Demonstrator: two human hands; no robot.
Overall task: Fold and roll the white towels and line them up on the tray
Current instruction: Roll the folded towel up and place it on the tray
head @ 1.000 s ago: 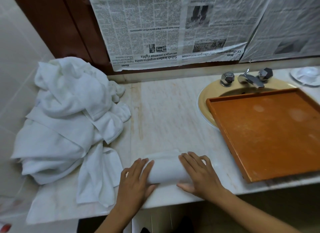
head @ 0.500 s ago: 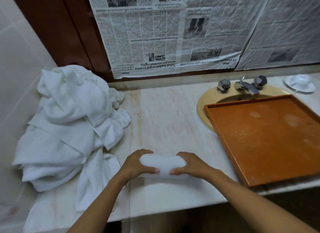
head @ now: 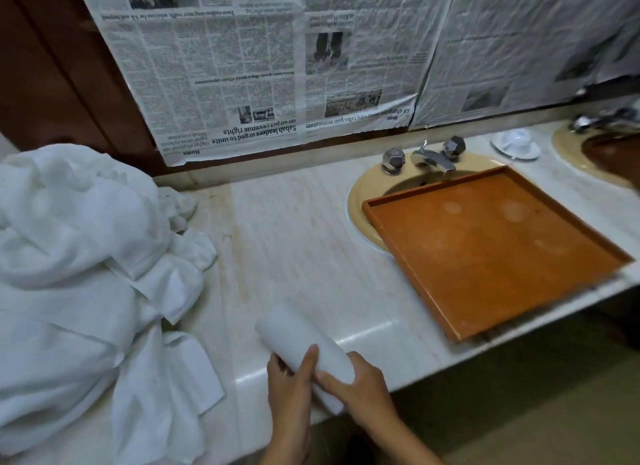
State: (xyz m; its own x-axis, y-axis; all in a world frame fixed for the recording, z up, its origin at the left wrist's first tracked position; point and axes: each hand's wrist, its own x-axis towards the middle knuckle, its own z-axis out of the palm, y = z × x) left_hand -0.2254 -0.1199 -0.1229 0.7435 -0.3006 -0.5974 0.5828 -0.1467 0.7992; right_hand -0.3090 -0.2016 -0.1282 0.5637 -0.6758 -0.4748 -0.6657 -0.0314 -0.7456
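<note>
Both bare hands hold a roll (head: 298, 336) of white towel low over the front edge of the bench (head: 304, 243). The roll is tilted, its far end pointing away and to the left and its near end between the palms. The left grip (head: 290, 386) is curled round the roll from the left, with one digit laid across the top. The right grip (head: 362, 385) clasps the near end from the right, thumb pressed on the cloth. The two touch each other there.

The tray (head: 408, 274) lies well to the right of the roll, set askew, its far corner over the sink (head: 358, 201) and its near corner at the bench's front edge. A tap (head: 433, 158) stands behind it.

A loose pile (head: 79, 256) of white towels covers the left end of the bench, one towel trailing toward the front edge just beside the left wrist. Newspaper (head: 242, 69) covers the wall behind. A white cup (head: 516, 142) on a saucer sits far right
</note>
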